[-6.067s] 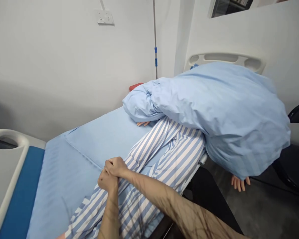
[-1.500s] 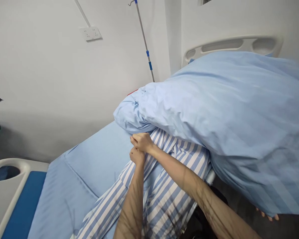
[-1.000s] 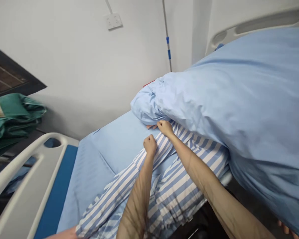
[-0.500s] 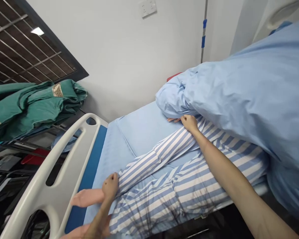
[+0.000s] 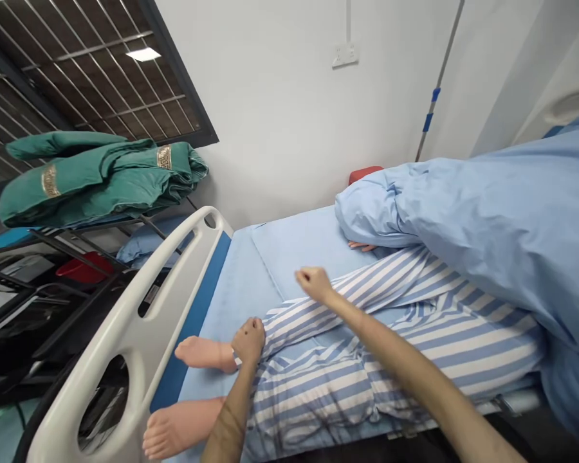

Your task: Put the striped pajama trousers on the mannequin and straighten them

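A manikin lies on the bed in blue-and-white striped trousers, both bare feet toward the footboard. My left hand is closed on the far trouser leg near its hem, just above the ankle of the far foot. The near foot lies partly behind my left forearm. Over the far leg's shin, my right hand is curled into a loose fist, with nothing visible in it. A light blue quilt covers the upper body; the manikin's fingertips peek out beneath its edge.
The white footboard rises at the left end of the light blue sheet. Beyond it, green folded cloth lies on a metal rack, with a red basin below. A metal pole stands by the wall.
My right hand has left the upper trouser leg by the manikin's fingers and moved left toward the shin. My left hand stays at the trouser hem. The view has shifted, showing more of both feet.
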The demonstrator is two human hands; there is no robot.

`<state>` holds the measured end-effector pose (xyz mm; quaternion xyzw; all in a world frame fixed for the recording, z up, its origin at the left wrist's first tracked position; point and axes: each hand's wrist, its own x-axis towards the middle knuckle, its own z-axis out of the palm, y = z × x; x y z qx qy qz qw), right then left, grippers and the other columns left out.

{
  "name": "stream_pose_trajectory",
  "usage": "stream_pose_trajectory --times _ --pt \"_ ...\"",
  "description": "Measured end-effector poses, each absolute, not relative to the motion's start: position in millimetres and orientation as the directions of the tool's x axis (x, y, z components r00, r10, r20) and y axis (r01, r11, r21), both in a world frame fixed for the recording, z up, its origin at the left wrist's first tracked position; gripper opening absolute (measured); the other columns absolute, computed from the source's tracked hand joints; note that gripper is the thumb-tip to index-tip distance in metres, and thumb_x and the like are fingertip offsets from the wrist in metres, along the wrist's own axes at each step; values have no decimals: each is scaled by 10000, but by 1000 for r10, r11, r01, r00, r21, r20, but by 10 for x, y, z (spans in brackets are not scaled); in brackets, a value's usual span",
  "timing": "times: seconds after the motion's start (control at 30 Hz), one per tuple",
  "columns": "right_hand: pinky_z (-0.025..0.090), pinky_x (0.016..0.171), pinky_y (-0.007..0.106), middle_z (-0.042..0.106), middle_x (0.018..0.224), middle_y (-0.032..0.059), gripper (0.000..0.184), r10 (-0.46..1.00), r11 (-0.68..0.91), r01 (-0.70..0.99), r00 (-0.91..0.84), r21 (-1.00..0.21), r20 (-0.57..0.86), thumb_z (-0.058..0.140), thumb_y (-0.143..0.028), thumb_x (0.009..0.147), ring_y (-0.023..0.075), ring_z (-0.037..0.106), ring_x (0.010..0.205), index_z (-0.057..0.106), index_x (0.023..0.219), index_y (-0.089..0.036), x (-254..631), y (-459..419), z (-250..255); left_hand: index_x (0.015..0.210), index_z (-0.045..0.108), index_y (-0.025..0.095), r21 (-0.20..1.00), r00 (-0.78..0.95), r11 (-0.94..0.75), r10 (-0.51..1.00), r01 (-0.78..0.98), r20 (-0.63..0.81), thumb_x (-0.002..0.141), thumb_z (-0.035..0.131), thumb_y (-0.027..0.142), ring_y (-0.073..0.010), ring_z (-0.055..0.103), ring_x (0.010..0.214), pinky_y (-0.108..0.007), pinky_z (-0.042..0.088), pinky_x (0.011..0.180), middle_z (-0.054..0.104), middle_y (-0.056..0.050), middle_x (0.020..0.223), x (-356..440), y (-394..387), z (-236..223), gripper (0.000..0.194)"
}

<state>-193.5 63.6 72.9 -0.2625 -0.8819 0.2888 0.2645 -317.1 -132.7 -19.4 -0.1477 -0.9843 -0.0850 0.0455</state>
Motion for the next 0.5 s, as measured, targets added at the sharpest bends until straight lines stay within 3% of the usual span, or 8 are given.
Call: stream_pose_trajectory --times 0.13,0.33,0.5 --pt "318 620 218 638 636 -1 390 419 719 80 -843 -691 338 427 -357 942 93 478 589 621 647 -189 -2538 -218 659 871 698 193 142 -936 928 329 346 126 908 382 323 -223 633 799 -281 339 655 710 -121 890 -3212 -1367 -277 343" --pt "373 662 260 728 846 102 342 405 762 280 -909 -584 94 408 -311 954 175 628 746 713 887 -172 -2779 -496 -4 989 685 192 183 -916 900 374 396 143 911 396 318 -226 631 851 -280 340 673 709 -135 941 -3223 -1421 -376 325" --pt "386 707 256 732 881 100 400 460 712 296 -882 -637 105 357 -320 990 172 649 791 711 877 -175 -2809 -436 -80 701 623 187 308 -935 884 344 352 81 884 407 349 -190 556 690 -272 293 611 662 -90 737 -3263 -1409 -260 325"
